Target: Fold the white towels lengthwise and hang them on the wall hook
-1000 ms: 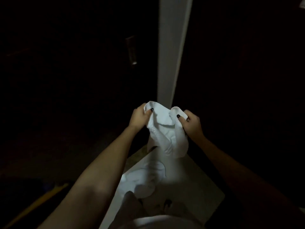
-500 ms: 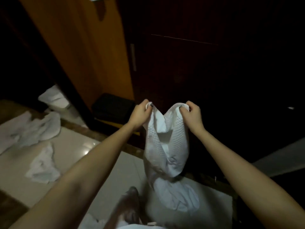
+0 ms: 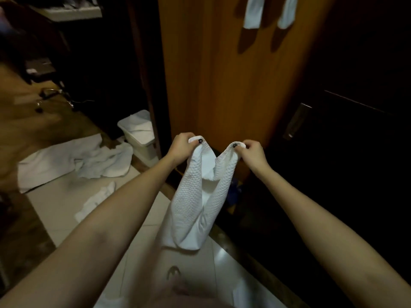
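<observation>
Where the orange wooden panel [image 3: 222,74] rises ahead, the pale tiled floor [image 3: 62,210] spreads below it, with crumpled white towels [image 3: 89,161] lying along its far left edge. A white waffle towel [image 3: 193,196] hangs in the air before the foot of the panel (its lower end folds into a loop), sagging in a V between two raised corners. A white bin [image 3: 138,130] stands at the floor's far edge. Two hung towel ends [image 3: 252,12] show high on the panel. The left hand [image 3: 181,145] pinches one corner; the right hand [image 3: 253,152] pinches the other.
</observation>
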The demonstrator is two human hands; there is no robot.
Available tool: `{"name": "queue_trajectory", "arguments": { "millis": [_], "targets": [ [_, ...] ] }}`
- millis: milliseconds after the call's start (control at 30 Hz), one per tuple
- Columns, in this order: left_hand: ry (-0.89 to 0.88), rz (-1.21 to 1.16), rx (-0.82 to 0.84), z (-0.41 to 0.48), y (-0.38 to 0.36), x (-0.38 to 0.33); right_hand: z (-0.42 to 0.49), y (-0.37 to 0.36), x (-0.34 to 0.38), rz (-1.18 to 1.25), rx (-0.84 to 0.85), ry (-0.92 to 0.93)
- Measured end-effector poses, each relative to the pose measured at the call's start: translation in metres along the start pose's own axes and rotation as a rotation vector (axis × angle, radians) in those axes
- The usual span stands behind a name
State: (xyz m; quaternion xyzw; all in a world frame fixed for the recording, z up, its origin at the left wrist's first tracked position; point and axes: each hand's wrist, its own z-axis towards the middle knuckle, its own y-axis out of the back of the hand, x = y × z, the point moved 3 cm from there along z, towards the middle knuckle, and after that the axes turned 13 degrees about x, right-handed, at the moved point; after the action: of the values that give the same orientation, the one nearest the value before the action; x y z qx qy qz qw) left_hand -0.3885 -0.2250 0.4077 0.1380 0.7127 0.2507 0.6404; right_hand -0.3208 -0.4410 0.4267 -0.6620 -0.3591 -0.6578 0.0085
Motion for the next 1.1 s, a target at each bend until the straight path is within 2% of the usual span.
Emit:
{"name": "queue_trajectory", "arguments": {
  "millis": [100,200,400,733,933,1100],
  "targets": [
    [0.006,-0.101,0.016,0.021,0.049,0.019,0.041,-0.034,0.036,0.187,0.038,0.008],
    [-0.012,-0.126,0.047,0.036,0.088,0.028,0.072,-0.069,0.072,0.273,0.163,0.059],
    [-0.04,-0.211,-0.062,0.07,0.152,0.043,0.124,-0.111,0.127,0.369,0.318,0.061],
    [-0.095,-0.45,-0.119,0.127,0.228,0.089,0.216,-0.169,0.176,0.072,0.508,0.204],
    [-0.029,-0.59,-0.059,0.183,0.263,0.124,0.273,-0.205,0.197,0.067,0.423,0.241],
    [-0.01,-0.668,0.099,0.22,0.293,0.146,0.305,-0.233,0.223,-0.118,0.338,0.318]
  ]
}}
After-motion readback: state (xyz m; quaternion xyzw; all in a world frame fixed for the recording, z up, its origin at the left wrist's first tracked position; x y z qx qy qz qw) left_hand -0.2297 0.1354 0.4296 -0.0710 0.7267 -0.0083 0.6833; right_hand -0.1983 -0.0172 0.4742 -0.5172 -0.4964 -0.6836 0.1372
